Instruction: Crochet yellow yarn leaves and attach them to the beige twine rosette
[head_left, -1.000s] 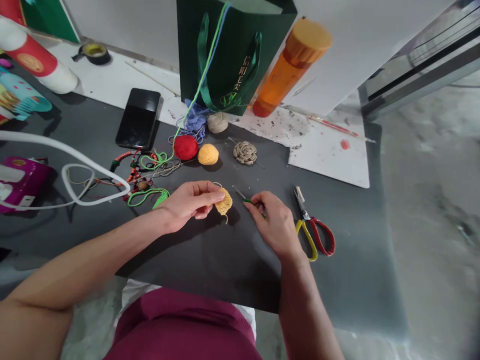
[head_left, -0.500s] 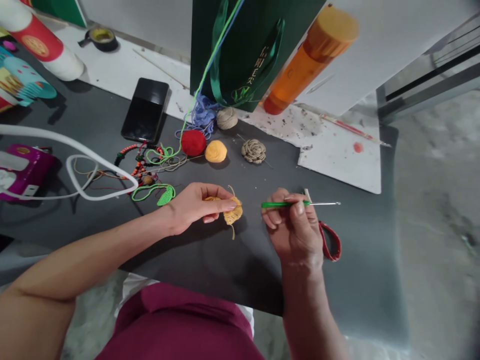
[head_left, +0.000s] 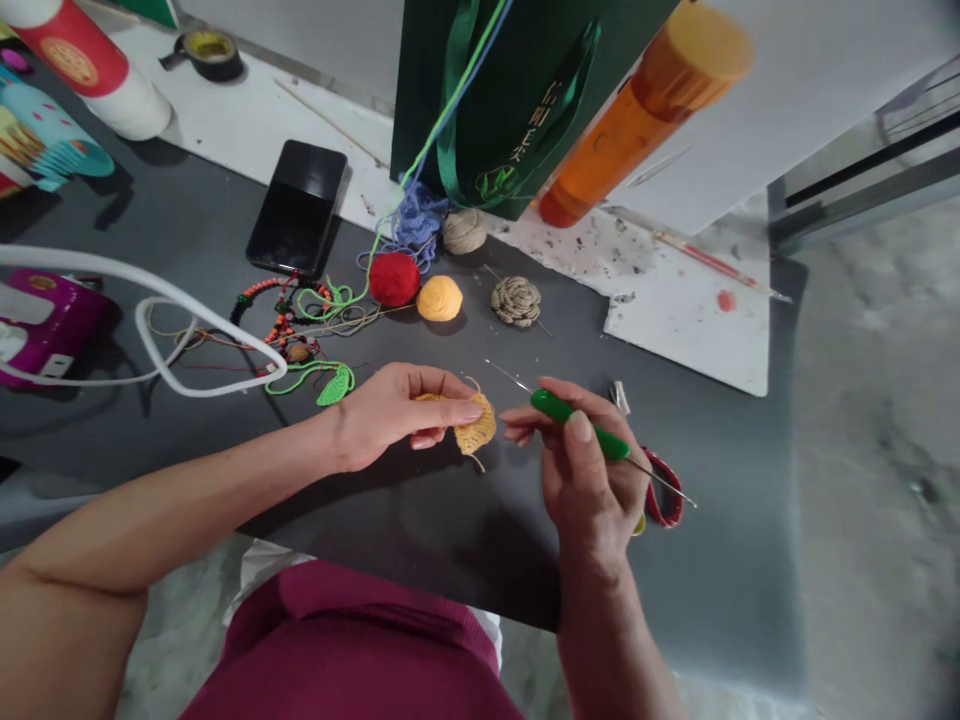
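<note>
My left hand (head_left: pixel 397 415) pinches a small yellow crocheted piece (head_left: pixel 475 424), which sticks out past its fingertips over the dark mat (head_left: pixel 420 530). My right hand (head_left: pixel 589 465) grips a green-handled crochet hook (head_left: pixel 577 424), with thin metal showing at both ends. The hook's left tip points toward the yellow piece, a little apart from it. Red-and-yellow-handled scissors (head_left: pixel 663 490) lie mostly hidden under my right hand. Beyond my left hand are a green crocheted leaf (head_left: pixel 335 386), a red yarn ball (head_left: pixel 394 279) and a yellow yarn ball (head_left: pixel 439 298).
A coiled twine rosette (head_left: pixel 516 301), beige twine ball (head_left: pixel 464 231), black phone (head_left: pixel 298 207), beaded cord (head_left: pixel 277 315) and white cable (head_left: pixel 150 296) lie on the mat. Behind stand a green gift bag (head_left: pixel 480 100) and orange bottle (head_left: pixel 645 120). The mat's right edge gives onto a concrete floor.
My right hand has lifted and turned the hook, its tip now swung toward the yellow piece, and now covers most of the scissors. My left hand keeps its hold. The view has shifted slightly.
</note>
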